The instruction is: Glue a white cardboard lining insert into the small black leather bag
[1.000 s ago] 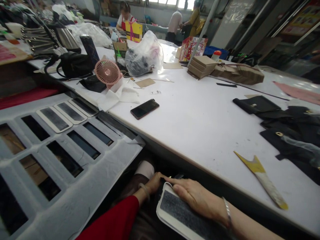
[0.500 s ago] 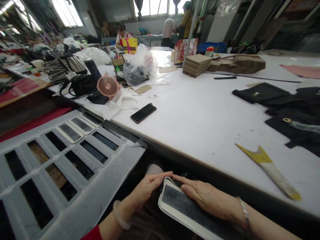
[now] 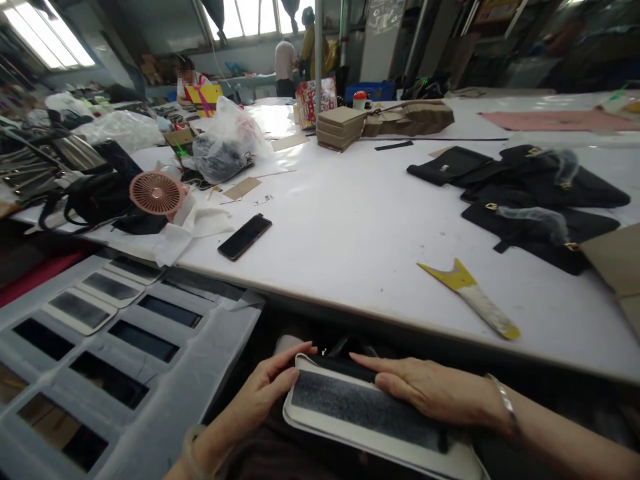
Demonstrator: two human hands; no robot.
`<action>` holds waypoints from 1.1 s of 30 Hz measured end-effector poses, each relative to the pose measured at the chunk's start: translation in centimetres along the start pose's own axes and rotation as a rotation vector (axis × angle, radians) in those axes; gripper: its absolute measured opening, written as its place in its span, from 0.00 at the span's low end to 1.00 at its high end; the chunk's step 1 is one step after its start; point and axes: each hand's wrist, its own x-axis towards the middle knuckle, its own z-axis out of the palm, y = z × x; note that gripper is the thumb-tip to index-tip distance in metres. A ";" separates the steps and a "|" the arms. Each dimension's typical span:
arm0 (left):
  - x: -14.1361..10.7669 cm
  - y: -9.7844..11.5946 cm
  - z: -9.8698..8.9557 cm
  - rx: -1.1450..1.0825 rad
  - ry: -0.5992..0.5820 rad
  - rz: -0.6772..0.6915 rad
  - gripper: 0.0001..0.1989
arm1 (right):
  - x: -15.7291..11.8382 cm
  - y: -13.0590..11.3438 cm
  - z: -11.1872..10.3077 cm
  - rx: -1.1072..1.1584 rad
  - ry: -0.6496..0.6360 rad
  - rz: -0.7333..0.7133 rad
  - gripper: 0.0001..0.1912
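A flat, white-edged panel (image 3: 367,417) with a dark grey, rough-looking middle lies tilted over my lap. Black material (image 3: 345,365) runs along its far edge. My left hand (image 3: 263,390) is at the panel's upper left corner, thumb at the near side and fingers stretched past the far edge. My right hand (image 3: 430,387) lies over the far edge further right, its thumb on the dark middle and its fingers along the black material. What lies under the panel is hidden.
Left is a pale cut-out frame (image 3: 200,363) bearing several similar panels (image 3: 83,310). The white table (image 3: 325,267) ahead holds a phone (image 3: 245,237), a pink fan (image 3: 157,193), a yellow forked tool (image 3: 470,297), black bag pieces (image 3: 540,233) and stacked cardboard (image 3: 343,127). People are in the background.
My view has turned right. My hands have moved apart along the panel's far edge; the left thumb now rests at the corner, and more of the dark middle shows.
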 end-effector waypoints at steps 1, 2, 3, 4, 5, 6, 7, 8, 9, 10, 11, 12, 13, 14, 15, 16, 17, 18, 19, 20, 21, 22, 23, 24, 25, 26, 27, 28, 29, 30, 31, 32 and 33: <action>0.0 -0.1 0.0 0.007 0.003 0.006 0.21 | -0.4 0.3 -0.1 0.001 0.000 0.024 0.30; 0.1 -0.3 0.0 0.014 0.003 0.010 0.21 | -0.8 0.6 -0.2 -0.003 -0.001 0.049 0.29; 0.2 -0.4 -0.1 0.017 0.001 0.013 0.22 | -1.1 0.8 -0.2 -0.010 0.000 0.066 0.28; 0.3 -0.5 -0.2 0.018 -0.007 0.014 0.22 | -1.2 1.0 -0.3 -0.013 0.012 0.071 0.27; 0.3 -0.6 -0.3 0.013 -0.017 0.013 0.22 | -1.2 1.0 -0.2 -0.014 0.020 0.068 0.27; 0.4 -0.7 -0.4 0.004 -0.030 0.012 0.23 | -1.1 0.9 -0.2 -0.014 0.030 0.064 0.27; 0.5 -0.8 -0.5 -0.006 -0.043 0.014 0.23 | -0.8 0.7 -0.1 -0.016 0.041 0.058 0.27; 0.5 -1.0 -0.6 -0.017 -0.051 0.017 0.24 | -0.5 0.4 0.0 -0.021 0.045 0.054 0.27; 0.5 -1.1 -0.6 -0.026 -0.054 0.025 0.24 | 0.0 -0.1 0.2 -0.030 0.043 0.050 0.27; 0.4 -1.3 -0.6 -0.033 -0.055 0.030 0.24 | 0.5 -0.6 0.3 -0.043 0.034 0.045 0.27; 0.3 -1.5 -0.6 -0.038 -0.051 0.034 0.24 | 1.1 -1.2 0.5 -0.052 0.023 0.032 0.27; 0.2 -1.8 -0.6 -0.043 -0.047 0.037 0.23 | 1.7 -1.8 0.6 -0.061 0.013 0.014 0.27; 0.1 -2.0 -0.6 -0.051 -0.039 0.038 0.23 | 2.3 -2.5 0.8 -0.067 0.002 -0.005 0.27; -0.1 -2.3 -0.5 -0.059 -0.032 0.040 0.23 | 2.8 -3.1 1.0 -0.074 -0.004 -0.020 0.27; -0.2 -2.6 -0.5 -0.067 -0.025 0.046 0.23 | 3.3 -3.6 1.1 -0.083 -0.008 -0.031 0.28; -0.3 -2.8 -0.4 -0.075 -0.016 0.056 0.23 | 3.8 -4.1 1.3 -0.096 -0.007 -0.035 0.28; -0.3 -3.0 -0.4 -0.083 -0.012 0.069 0.23 | 4.3 -4.4 1.5 -0.113 -0.002 -0.038 0.28; -0.3 -3.1 -0.4 -0.088 -0.009 0.081 0.23 | 4.7 -4.7 1.7 -0.133 0.003 -0.043 0.28; -0.2 -3.2 -0.4 -0.093 -0.007 0.093 0.24 | 5.1 -5.0 1.9 -0.155 0.011 -0.047 0.28; -0.2 -3.2 -0.5 -0.096 -0.006 0.104 0.24 | 5.5 -5.2 2.1 -0.181 0.022 -0.048 0.28; -0.1 -3.2 -0.5 -0.097 -0.004 0.113 0.24 | 5.8 -5.4 2.3 -0.209 0.036 -0.045 0.28; 0.0 -3.2 -0.6 -0.091 -0.004 0.120 0.24 | 6.1 -5.7 2.5 -0.238 0.050 -0.040 0.29; 0.0 -3.2 -0.7 -0.080 -0.006 0.126 0.24 | 6.4 -5.9 2.7 -0.262 0.062 -0.033 0.30; 0.0 -3.1 -0.7 -0.068 -0.009 0.133 0.24 | 6.6 -6.2 2.9 -0.281 0.071 -0.026 0.31; 0.0 -3.0 -0.8 -0.055 -0.011 0.141 0.23 | 6.8 -6.4 3.0 -0.290 0.074 -0.023 0.31; -0.1 -3.0 -0.8 -0.043 -0.010 0.148 0.23 | 6.9 -6.7 3.1 -0.291 0.073 -0.027 0.32; -0.1 -2.9 -0.8 -0.032 -0.007 0.154 0.23 | 7.0 -6.8 3.2 -0.287 0.072 -0.033 0.31; -0.1 -2.9 -0.8 -0.024 -0.003 0.161 0.23 | 6.9 -7.0 3.3 -0.280 0.074 -0.036 0.30; -0.1 -2.8 -0.8 -0.012 0.000 0.168 0.23 | 6.9 -7.0 3.3 -0.277 0.078 -0.039 0.30; -0.1 -2.8 -0.7 0.002 -0.001 0.177 0.23 | 6.8 -7.0 3.4 -0.277 0.086 -0.039 0.30; 0.0 -2.7 -0.7 0.021 -0.007 0.189 0.23 | 6.7 -7.0 3.4 -0.278 0.096 -0.033 0.30; 0.1 -2.6 -0.7 0.043 -0.015 0.206 0.23 | 6.6 -6.9 3.5 -0.278 0.106 -0.022 0.30; 0.2 -2.5 -0.7 0.070 -0.022 0.225 0.23 | 6.5 -6.9 3.5 -0.277 0.116 -0.009 0.31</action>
